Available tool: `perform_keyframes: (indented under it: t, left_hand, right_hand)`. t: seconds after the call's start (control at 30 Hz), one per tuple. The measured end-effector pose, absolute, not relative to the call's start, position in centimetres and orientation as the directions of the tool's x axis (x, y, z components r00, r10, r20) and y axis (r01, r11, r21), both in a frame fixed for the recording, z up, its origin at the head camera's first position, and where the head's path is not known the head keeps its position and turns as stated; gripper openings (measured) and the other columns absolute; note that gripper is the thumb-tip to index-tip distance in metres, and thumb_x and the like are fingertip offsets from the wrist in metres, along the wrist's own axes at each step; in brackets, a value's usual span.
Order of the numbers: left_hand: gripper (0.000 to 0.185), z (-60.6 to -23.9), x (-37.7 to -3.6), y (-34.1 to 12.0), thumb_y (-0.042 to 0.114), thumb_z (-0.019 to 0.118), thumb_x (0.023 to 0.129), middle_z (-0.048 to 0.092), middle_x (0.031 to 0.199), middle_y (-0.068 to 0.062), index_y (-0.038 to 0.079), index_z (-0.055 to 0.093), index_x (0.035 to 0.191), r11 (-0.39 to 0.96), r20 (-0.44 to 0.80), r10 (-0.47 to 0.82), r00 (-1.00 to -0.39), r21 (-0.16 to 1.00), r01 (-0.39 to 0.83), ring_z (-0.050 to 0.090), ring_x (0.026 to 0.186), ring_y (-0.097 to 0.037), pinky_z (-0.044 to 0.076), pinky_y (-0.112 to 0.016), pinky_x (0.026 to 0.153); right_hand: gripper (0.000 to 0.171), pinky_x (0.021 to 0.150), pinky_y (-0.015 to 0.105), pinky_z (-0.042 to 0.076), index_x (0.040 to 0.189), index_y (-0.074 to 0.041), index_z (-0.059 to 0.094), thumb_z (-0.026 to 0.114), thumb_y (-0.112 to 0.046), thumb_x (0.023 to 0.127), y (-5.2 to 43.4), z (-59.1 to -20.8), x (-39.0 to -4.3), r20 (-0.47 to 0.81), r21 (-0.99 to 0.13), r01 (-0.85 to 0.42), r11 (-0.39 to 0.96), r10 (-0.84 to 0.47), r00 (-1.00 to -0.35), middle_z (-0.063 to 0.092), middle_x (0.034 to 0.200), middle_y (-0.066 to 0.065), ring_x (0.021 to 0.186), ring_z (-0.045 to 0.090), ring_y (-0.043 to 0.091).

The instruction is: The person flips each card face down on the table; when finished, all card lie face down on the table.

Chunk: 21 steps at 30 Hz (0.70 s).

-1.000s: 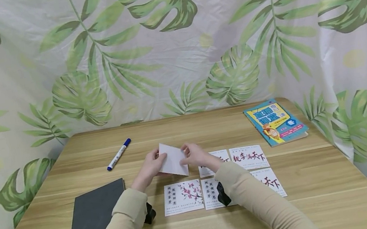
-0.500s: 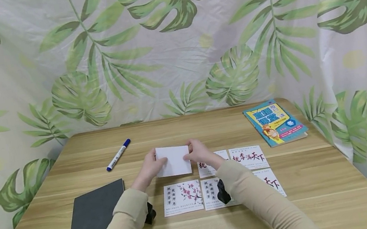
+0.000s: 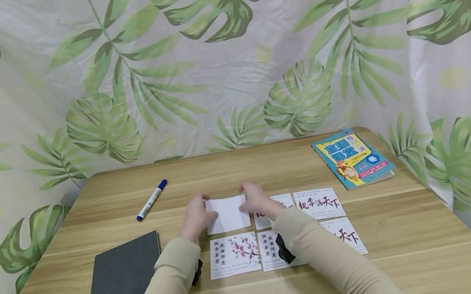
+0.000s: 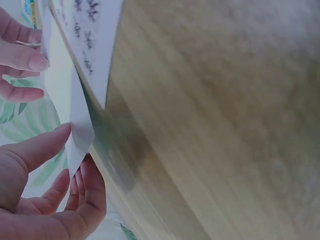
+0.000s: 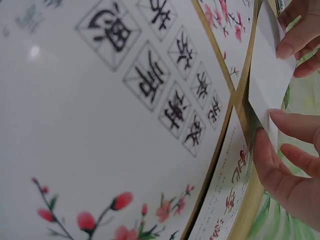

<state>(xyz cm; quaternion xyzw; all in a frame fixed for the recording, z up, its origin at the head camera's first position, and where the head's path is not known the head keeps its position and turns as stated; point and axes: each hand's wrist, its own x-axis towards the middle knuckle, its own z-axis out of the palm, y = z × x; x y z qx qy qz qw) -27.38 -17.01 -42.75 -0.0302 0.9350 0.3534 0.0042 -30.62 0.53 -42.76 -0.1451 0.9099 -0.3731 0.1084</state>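
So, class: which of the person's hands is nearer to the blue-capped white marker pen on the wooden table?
Left. The left hand pinches the blank white card's left edge, just below and right of the marker pen. The right hand holds the card's far edge, further from it.

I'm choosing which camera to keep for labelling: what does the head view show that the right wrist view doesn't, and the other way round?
Only the head view shows the whole wooden table, the blue-capped marker, the dark board, the colourful book and the leaf-print curtain. Only the right wrist view shows the printed characters on the blossom card large enough to make out. Both show the blank white card pinched between the left hand and the right hand.
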Motion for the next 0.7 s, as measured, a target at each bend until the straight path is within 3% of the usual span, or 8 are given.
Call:
perform_keyframes:
  t: [0.17,0.3,0.47,0.6,0.7]
  left_hand:
    - [0.051,-42.96,-27.63,-16.91,-0.001,0.071,0.075,0.055,0.115,-0.026,-0.006,0.048,0.121,0.766,-0.03,-0.054,-0.998,0.64,-0.06,0.053,0.105,-0.036,0.048,-0.045,0.092]
    - [0.052,-43.2,-27.76,-16.76,0.0,0.071,0.076,0.053,0.117,-0.027,-0.008,0.049,0.121,0.781,-0.022,-0.047,-0.999,0.622,-0.05,0.052,0.107,-0.037,0.048,-0.045,0.092]
    - [0.051,-43.22,-27.86,-16.68,0.0,0.071,0.075,0.052,0.118,-0.027,-0.008,0.05,0.12,0.795,-0.007,-0.052,-0.999,0.604,-0.046,0.052,0.107,-0.038,0.047,-0.046,0.093]
    - [0.041,-43.27,-27.76,-16.49,-0.002,0.07,0.075,0.056,0.114,-0.026,-0.008,0.056,0.113,0.815,0.005,-0.014,-1.0,0.579,-0.008,0.055,0.103,-0.037,0.049,-0.045,0.091]
    - [0.032,-43.49,-27.58,-16.36,-0.005,0.068,0.075,0.061,0.105,-0.024,-0.008,0.061,0.106,0.826,0.013,0.016,-1.0,0.563,0.021,0.058,0.096,-0.034,0.051,-0.044,0.087]
  right_hand:
    - [0.034,0.08,0.035,0.052,0.107,0.003,0.06,0.071,0.002,0.076,0.34,-42.88,-30.67,-0.044,-0.645,-0.268,0.716,-0.384,-0.922,0.061,0.113,0.019,0.094,0.056,0.028]
    - [0.023,0.078,0.034,0.052,0.098,0.002,0.065,0.071,0.001,0.075,0.44,-43.02,-30.68,-0.031,-0.593,-0.311,0.743,-0.407,-0.913,0.065,0.105,0.017,0.092,0.057,0.027]
    - [0.016,0.068,0.029,0.049,0.093,0.001,0.066,0.071,-0.003,0.078,0.4,-42.79,-30.65,-0.022,-0.531,-0.347,0.773,-0.421,-0.907,0.066,0.097,0.015,0.079,0.054,0.022]
    - [0.017,0.078,0.033,0.049,0.093,0.001,0.067,0.072,-0.004,0.077,0.46,-42.72,-30.37,-0.008,-0.482,-0.384,0.787,-0.442,-0.897,0.066,0.096,0.015,0.083,0.055,0.023]
    - [0.025,0.087,0.038,0.049,0.101,0.001,0.067,0.072,-0.006,0.078,0.91,-42.74,-30.14,-0.027,-0.483,-0.399,0.779,-0.469,-0.883,0.066,0.105,0.015,0.092,0.058,0.028]
